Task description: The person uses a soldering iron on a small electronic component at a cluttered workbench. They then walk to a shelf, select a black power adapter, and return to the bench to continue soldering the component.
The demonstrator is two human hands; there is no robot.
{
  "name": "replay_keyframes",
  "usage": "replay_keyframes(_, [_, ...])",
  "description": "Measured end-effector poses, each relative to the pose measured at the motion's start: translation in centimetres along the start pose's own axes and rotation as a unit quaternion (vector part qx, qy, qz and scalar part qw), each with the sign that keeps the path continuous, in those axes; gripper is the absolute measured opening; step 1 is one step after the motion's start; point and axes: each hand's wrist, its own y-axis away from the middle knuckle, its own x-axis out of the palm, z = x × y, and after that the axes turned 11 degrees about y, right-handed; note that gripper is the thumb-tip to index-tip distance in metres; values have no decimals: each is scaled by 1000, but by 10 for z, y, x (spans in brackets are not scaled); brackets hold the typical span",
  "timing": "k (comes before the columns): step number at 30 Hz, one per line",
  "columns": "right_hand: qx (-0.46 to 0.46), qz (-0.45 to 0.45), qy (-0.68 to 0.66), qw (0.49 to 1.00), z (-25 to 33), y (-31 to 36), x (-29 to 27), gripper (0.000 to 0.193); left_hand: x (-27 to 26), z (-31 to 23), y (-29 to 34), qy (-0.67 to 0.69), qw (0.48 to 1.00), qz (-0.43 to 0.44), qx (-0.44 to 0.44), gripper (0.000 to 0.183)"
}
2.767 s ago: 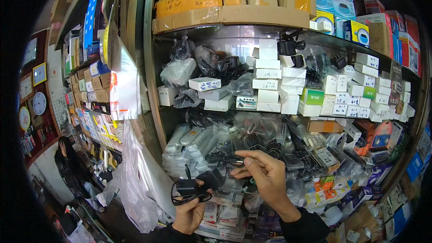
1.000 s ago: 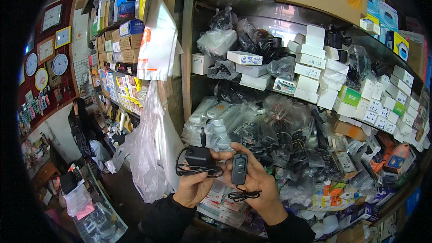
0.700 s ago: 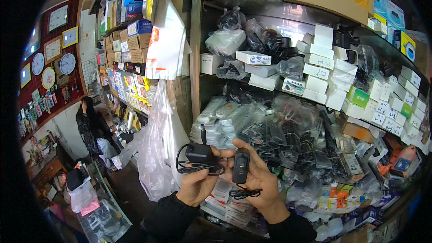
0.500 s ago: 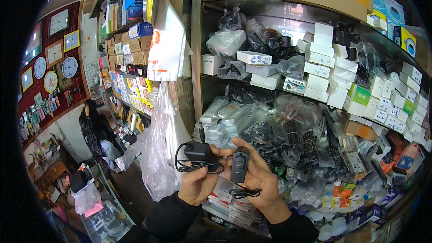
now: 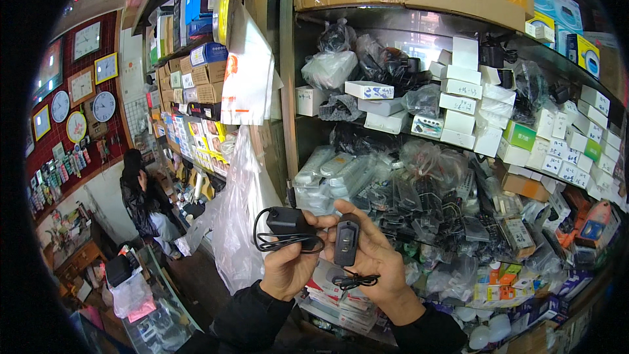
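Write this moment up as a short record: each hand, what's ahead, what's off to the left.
Left hand: holds a black adapter with a looped cable
Right hand: holds a second black adapter, its tied cord hanging below
Ahead: stacked white boxes above clear-bagged goods
Off left: hanging white plastic bag, wall clocks, another person

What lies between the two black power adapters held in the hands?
Between the left adapter and the right adapter, the head view shows fingers and the edge of the left adapter's looped cord.

Pwr adapters (image 5: 346,241): smooth matt plastic, approx.
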Motion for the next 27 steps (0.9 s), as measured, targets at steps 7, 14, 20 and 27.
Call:
replay_keyframes(7, [3,15,-9,1000,-3,-1,0,63,-1,-2,1,9,1000,-1,-4,55])
replay_keyframes(14, [3,6,4,1000,-5,-2,2,63,-4,-4,2,16,1000,-6,-2,54])
replay_keyframes(20, [3,0,2,1000,-7,-3,3,62,-6,-6,3,14,1000,-8,2,54])
replay_keyframes(27, [-1,36,-30,999,-9,-5,-2,64,-10,-7,2,100,994,44,-15,51])
